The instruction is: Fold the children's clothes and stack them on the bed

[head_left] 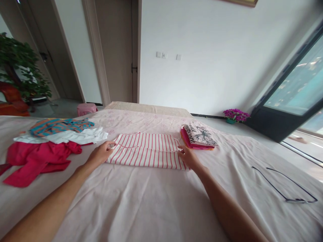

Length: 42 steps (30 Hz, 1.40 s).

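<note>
A white shirt with red stripes (148, 158) lies in front of me on the bed, partly folded, its near part doubled over toward the far side. My left hand (102, 153) pinches its left end near the neckline. At the right end, my right hand (188, 157) grips the folded edge between thumb and fingers. Just beyond my right hand sits a stack of folded clothes (199, 137), with a printed white piece on top and pink and orange below. Left of my left hand lies a loose heap: a red garment (42, 158), a white one (63, 137) and a striped teal-and-orange one (60, 127).
A pale sheet (141, 201) with wrinkles covers the bed. Eyeglasses (287, 200) rest on it at the right. Behind the bed are a pink stool (87, 109), a potted purple flower (236, 116), a leafy plant (22, 70) and a door (114, 50).
</note>
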Motion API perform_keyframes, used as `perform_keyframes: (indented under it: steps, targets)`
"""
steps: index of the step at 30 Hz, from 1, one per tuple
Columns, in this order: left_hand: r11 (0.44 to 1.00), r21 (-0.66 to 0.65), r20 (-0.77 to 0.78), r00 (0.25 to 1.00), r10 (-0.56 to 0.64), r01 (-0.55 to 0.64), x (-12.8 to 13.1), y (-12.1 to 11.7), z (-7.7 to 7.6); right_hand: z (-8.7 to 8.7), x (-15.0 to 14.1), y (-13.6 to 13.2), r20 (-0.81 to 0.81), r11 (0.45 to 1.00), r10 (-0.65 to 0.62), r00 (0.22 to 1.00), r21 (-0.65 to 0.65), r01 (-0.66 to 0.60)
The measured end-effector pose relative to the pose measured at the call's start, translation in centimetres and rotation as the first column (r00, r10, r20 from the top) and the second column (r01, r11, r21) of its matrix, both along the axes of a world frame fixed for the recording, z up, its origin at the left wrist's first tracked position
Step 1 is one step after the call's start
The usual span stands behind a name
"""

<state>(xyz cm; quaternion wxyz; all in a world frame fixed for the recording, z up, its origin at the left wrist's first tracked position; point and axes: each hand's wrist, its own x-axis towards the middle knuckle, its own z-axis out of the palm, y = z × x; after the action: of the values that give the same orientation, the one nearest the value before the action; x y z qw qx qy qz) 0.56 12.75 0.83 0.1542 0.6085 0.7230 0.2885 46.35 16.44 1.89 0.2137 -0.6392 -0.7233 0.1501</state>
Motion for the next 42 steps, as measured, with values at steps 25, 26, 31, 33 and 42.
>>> perform_keyframes:
  steps: [25,26,31,33,42]
  targets:
    - [0.985,-0.116,-0.543,0.839,0.047,-0.130,2.5,-3.4,1.4,0.9,-0.4,-2.0,0.274,0.992,-0.079,0.959,0.115,0.049]
    - [0.994,-0.038,-0.574,0.817,0.061,-0.101,2.8,-3.5,1.5,1.2,-0.6,-2.2,0.298,0.988,-0.088,0.950,0.144,0.047]
    - [0.901,0.264,-0.502,0.847,-0.176,0.344,6.3,-3.5,2.2,2.7,-2.9,-4.1,0.315,0.950,0.089,0.945,0.259,-0.176]
    - [0.817,0.243,-0.456,0.805,-0.379,0.523,8.4,-3.1,2.1,2.8,-4.3,-4.8,0.290,0.912,0.254,0.923,0.245,-0.328]
    - [0.769,-0.046,-0.522,0.641,-0.562,0.637,10.4,-0.6,-0.8,0.2,-5.3,-4.0,0.413,0.860,0.471,0.779,-0.020,-0.510]
